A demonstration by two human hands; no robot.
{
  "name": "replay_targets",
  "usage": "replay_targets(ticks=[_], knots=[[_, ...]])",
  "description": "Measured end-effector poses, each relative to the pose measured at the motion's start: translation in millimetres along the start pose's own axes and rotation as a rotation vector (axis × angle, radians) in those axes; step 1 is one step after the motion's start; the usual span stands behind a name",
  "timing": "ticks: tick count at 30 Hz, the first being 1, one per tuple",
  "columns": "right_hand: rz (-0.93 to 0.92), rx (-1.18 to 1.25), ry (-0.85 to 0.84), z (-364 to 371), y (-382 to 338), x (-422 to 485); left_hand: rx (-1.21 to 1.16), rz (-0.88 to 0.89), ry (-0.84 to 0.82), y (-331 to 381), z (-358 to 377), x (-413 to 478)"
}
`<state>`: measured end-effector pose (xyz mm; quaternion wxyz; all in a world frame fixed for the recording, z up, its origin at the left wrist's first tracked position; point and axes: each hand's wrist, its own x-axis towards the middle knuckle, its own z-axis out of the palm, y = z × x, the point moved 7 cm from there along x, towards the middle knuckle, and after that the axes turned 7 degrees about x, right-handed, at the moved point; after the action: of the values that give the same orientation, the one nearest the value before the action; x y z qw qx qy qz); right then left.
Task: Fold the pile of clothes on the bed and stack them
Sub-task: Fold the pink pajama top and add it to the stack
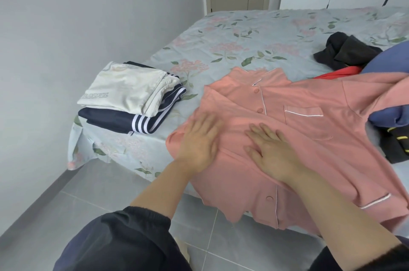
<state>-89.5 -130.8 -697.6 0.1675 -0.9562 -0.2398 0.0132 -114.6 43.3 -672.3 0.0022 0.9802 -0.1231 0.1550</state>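
On the near edge of the bed (243, 33), the pink shirt (309, 138) is lying spread out; the left hand (199, 142) and right hand (272, 151) are pressing on it with straight fingers, the folded stack (124, 98) sitting to its left.

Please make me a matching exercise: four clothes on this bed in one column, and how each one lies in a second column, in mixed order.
1. pink shirt
2. cream garment
3. navy striped garment
4. black garment

a. folded, lying under another garment
b. crumpled, at the far right
c. spread out flat, front side up
d. folded, lying on top of another garment

Pairs: 1-c, 2-d, 3-a, 4-b.
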Motion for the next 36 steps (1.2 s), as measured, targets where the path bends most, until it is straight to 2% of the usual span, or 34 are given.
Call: replay_targets(ticks=[2, 4, 8, 10, 13, 15, 17, 20, 23, 27, 31, 32, 34, 36], knots=[[-0.023, 0.003, -0.028, 1.0, 0.6, -1.9, -0.010, -0.028, -0.199, 6.9, 26.5, 0.4], [0.064, 0.002, -0.018, -3.3, 15.1, -4.4, -0.008, -0.160, -0.293, -2.8, 37.6, 2.5], [0.447, -0.064, 0.123, -31.2, 72.0, -22.5, 0.019, -0.261, -0.345, -5.8, 37.6, 9.0], [0.451, -0.068, 0.185, -44.8, 82.9, -29.2, 0.013, -0.264, -0.345, 4.7, 37.6, 12.4], [0.449, -0.018, 0.246, -66.2, 96.8, -39.8, 0.009, -0.169, -0.334, 37.4, 37.6, 20.0], [0.489, 0.130, 0.175, -76.5, 107.3, -53.1, 0.005, -0.092, -0.323, 63.7, 37.2, 23.6], [0.513, 0.229, 0.010, -81.6, 118.0, -66.7, -0.016, -0.025, -0.303, 89.6, 37.2, 26.0], [0.545, 0.195, -0.233, -90.9, 126.9, -89.3, -0.023, 0.070, -0.285, 123.3, 37.9, 28.8], [0.517, 0.208, -0.301, -95.7, 136.3, -103.9, 0.013, 0.136, -0.269, 150.9, 38.7, 30.7], [0.514, 0.339, -0.120, -100.9, 147.2, -109.1, 0.023, 0.163, -0.283, 175.5, 40.0, 38.3], [0.563, 0.143, -0.071, -94.3, 158.3, -111.1, 0.085, 0.292, -0.322, 189.5, 41.2, 43.3], [0.586, 0.029, -0.007, -99.7, 157.3, -112.1, 0.089, 0.315, -0.325, 190.6, 41.0, 44.2], [0.567, -0.213, 0.225, -113.4, 146.1, -111.8, 0.093, 0.332, -0.329, 190.9, 40.8, 45.7], [0.344, -0.186, 0.463, -118.9, 118.7, -109.0, 0.100, 0.335, -0.327, 190.8, 40.8, 46.2]])
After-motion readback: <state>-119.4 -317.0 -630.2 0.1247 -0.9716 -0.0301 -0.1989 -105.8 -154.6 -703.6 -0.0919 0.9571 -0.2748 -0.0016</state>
